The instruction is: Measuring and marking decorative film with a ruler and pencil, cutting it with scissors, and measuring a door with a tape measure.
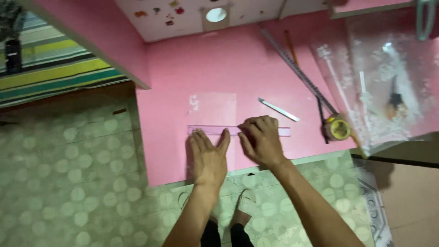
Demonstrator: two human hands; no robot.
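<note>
A clear plastic sheet (213, 107) lies flat on a pink table (173, 82). Across it rests a long transparent ruler (283, 131), set left to right. My left hand (208, 155) presses flat on the sheet just below the ruler, fingers spread and pointing away from me. To its right, my right hand (261, 139) is curled over the ruler with the fingers bent; whatever it may grip is hidden under them.
A white utility knife (278, 110) lies right of the sheet. A yellow tape measure (337, 128) sits near the table's right edge, its blade (297, 68) stretched diagonally toward the back. Clear plastic bags (388, 77) cover the right side. Patterned green floor (68, 174) lies below.
</note>
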